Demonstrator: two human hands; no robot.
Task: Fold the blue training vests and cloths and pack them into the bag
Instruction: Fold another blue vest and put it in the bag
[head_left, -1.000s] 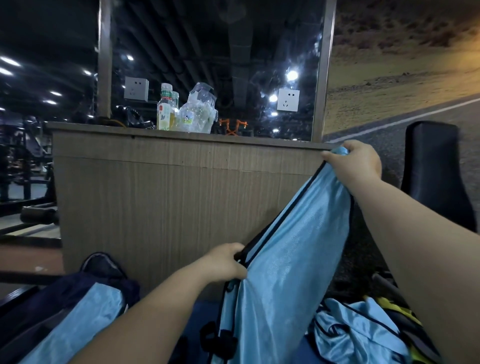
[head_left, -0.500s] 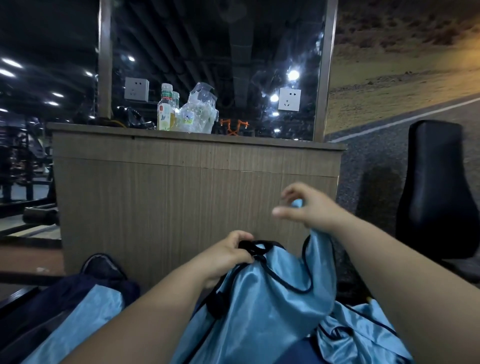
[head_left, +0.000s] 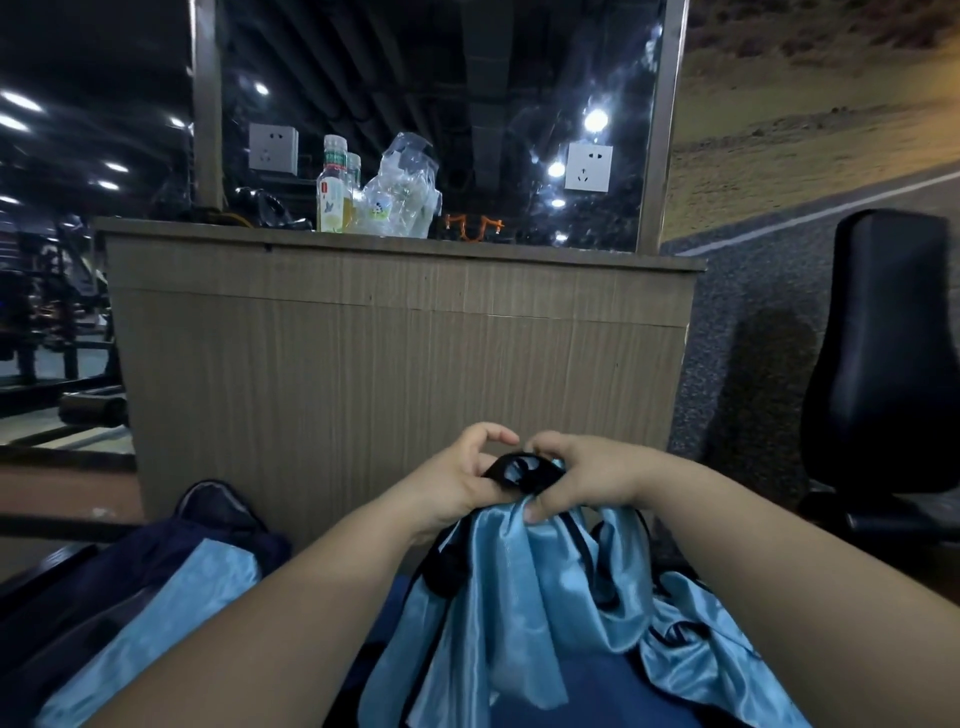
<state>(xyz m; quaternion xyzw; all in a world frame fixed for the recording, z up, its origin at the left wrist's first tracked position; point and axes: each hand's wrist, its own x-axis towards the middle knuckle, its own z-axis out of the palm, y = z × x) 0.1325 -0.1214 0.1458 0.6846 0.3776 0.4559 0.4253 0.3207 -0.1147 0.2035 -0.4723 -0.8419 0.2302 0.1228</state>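
Note:
A shiny light-blue training vest (head_left: 524, 597) with black trim hangs bunched in front of me. My left hand (head_left: 457, 478) and my right hand (head_left: 587, 475) meet at its top and both pinch the black-edged fabric there. To the lower left lies a dark navy bag (head_left: 130, 577), with a folded light-blue cloth (head_left: 166, 623) lying on it. More blue vest fabric (head_left: 727, 670) is heaped at the lower right.
A wooden counter (head_left: 405, 353) stands straight ahead, carrying a drink bottle (head_left: 332, 187) and a crumpled plastic bag (head_left: 402, 195) in front of a mirror. A black padded seat (head_left: 888, 353) stands to the right. Gym machines fill the far left.
My right hand has come down from high on the right to meet my left hand. The vest, stretched out diagonally before, now hangs gathered from both hands.

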